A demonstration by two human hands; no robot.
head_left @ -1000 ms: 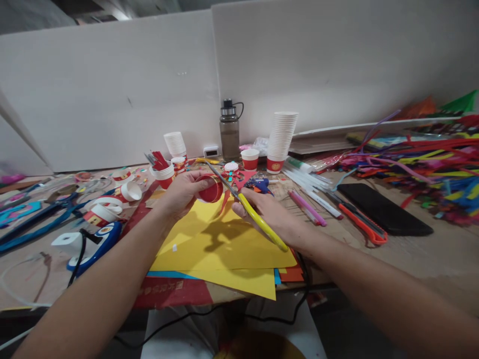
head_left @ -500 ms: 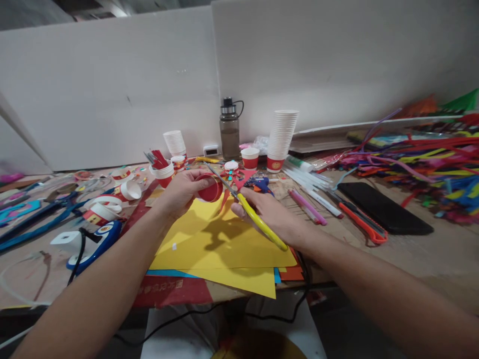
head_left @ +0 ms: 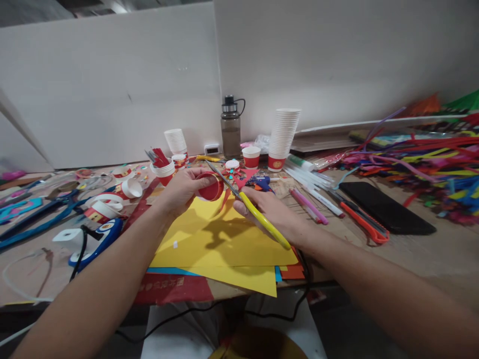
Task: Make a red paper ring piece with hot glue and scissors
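Note:
My left hand (head_left: pixel 184 188) is closed round a small red round piece (head_left: pixel 210 187), shaped like a shallow cup with its hollow side facing me. In my right hand (head_left: pixel 262 205) is a pair of scissors with yellow handles (head_left: pixel 265 223). The scissors' metal blades lie against the right edge of the red round piece. Pointed strips of red paper (head_left: pixel 247 176) spread out just behind the blades; I cannot tell whether they join the red piece. Below both hands lie yellow paper sheets (head_left: pixel 224 249), with their shadow on them.
Paper cups stand at the back, including a tall stack (head_left: pixel 283 142), beside a water bottle (head_left: pixel 231 130). On the right are a red utility knife (head_left: pixel 364 223), a black phone (head_left: pixel 387 207) and colourful pipe cleaners (head_left: pixel 422 159). A blue power strip (head_left: pixel 98 242) and cut cups (head_left: pixel 103 212) lie left.
The view has shifted very slightly. Both hands, the red piece and the scissors keep nearly the same places relative to each other.

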